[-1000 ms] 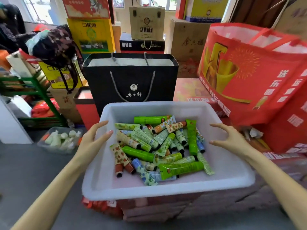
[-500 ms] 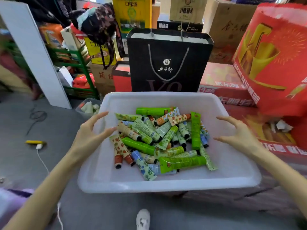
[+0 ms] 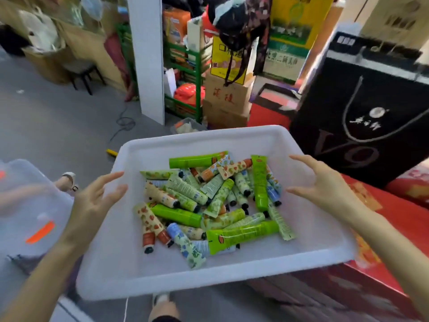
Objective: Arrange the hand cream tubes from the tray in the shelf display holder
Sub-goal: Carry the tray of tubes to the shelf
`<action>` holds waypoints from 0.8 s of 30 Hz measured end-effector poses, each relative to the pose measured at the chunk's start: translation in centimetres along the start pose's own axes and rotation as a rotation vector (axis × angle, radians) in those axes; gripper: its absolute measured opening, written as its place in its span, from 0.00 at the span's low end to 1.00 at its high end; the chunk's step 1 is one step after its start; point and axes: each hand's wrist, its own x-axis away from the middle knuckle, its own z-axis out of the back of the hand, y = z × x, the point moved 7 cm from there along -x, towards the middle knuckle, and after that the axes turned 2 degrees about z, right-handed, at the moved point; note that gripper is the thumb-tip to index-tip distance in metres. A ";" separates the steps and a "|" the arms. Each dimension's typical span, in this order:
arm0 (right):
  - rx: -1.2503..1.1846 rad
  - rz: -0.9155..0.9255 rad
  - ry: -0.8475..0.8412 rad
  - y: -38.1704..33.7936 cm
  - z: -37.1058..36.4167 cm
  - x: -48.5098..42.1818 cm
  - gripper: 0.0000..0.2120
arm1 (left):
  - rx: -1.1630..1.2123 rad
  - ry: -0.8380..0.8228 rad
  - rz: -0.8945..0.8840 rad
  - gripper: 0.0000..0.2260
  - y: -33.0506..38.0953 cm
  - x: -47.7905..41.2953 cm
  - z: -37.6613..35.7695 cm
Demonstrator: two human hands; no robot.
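I am spreading the fingers [image 3: 109, 180] of my left hand [image 3: 92, 205] wide over the near-left rim of the white plastic tray [image 3: 313, 247], and my right hand [image 3: 325, 189] is likewise splaying its fingers above the right rim, neither clamping on anything, I judge so as to flank the tray and grip it by both sides. The hand cream tubes [image 3: 216, 205] are lying jumbled in the tray's middle, while the display holder is not showing anywhere.

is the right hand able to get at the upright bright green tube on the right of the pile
Probably yes: the right hand hovers open just beside that green tube, which lies on top of the pile with nothing between them.
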 end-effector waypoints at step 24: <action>-0.201 0.260 -0.164 -30.0 -26.8 -49.8 0.34 | -0.082 0.350 0.236 0.16 -18.6 -38.6 27.6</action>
